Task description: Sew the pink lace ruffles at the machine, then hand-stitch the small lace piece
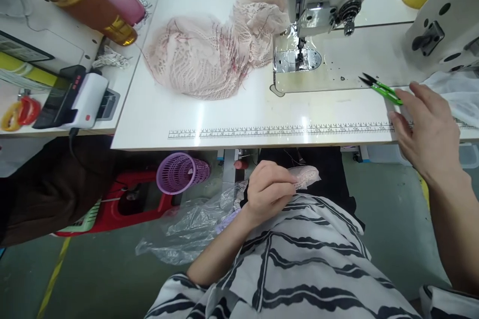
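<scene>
At the right of the head view, my right hand (pixel 430 124) has its thumb and index finger around the handle end of green thread snips (pixel 385 90). The dark blades point left over the sewing machine's bed. My left hand (pixel 269 187) is closed above my lap, fingers curled at the edge of a small pale pink lace piece (pixel 307 177); its fingertips are partly hidden. A heap of pale pink lace fabric (pixel 194 60) lies on the table left of the presser foot (pixel 300 57), with more of it bunched behind.
A printed ruler (pixel 269 132) runs along the front of the white table (pixel 149 129). White cloth (pixel 454 89) lies at the right. To the left are an amber bottle (pixel 93 7) and a white and black device (pixel 84 102). Below stand a purple basket (pixel 175 173) and clear plastic (pixel 187 234).
</scene>
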`<state>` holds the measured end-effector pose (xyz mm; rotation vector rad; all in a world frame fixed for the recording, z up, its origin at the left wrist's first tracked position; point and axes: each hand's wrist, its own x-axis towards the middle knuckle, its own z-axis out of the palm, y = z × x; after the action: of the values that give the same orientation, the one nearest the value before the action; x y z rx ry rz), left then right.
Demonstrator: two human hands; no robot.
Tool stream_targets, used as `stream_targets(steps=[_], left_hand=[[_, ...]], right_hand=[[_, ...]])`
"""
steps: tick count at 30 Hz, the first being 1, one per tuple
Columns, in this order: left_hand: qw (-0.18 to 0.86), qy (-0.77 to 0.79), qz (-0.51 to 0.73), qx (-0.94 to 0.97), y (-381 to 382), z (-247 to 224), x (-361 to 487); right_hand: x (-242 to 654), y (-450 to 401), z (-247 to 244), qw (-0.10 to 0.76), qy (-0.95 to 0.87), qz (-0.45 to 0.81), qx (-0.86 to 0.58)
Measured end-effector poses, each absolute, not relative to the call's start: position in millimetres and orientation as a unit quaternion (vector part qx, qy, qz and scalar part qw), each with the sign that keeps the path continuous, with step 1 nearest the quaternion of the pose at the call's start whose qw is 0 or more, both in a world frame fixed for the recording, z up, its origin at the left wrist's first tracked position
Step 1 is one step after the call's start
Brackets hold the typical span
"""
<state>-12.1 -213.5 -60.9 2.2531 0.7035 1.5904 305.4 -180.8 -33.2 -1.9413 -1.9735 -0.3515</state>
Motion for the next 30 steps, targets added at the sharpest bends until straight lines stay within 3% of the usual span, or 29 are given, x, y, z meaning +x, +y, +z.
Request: stream_targets(steps=[9, 17, 24, 27, 30], left_hand=[[0.104, 0.236, 0.537, 0.803, -213.5, -59.8, -13.1], [0.102, 0.242, 0.548, 0.794, -215.1, -59.7, -10.1], [0.124, 0.234, 0.544, 0.796, -214.6, -57.7, -13.2], [0.146, 0.244, 0.541, 0.792, -214.8, -57.6, -14.1], [0.176, 0.244, 0.543, 0.784, -214.8, -59.1, -13.8]], right_hand=[[303.2, -174.2, -18.4, 0.044, -0.683, -0.198, -0.702], [294.7, -162.1, -5.2, 0.046, -0.750, -0.181, -0.634], [291.5, -142.1, 1.2, -0.049, -0.723, -0.178, -0.665], [298.0, -145.5, 3.7, 0.023, -0.727, -0.182, -0.662], [290.2, -167.8, 9.2, 0.179, -0.734, -0.074, -0.651]])
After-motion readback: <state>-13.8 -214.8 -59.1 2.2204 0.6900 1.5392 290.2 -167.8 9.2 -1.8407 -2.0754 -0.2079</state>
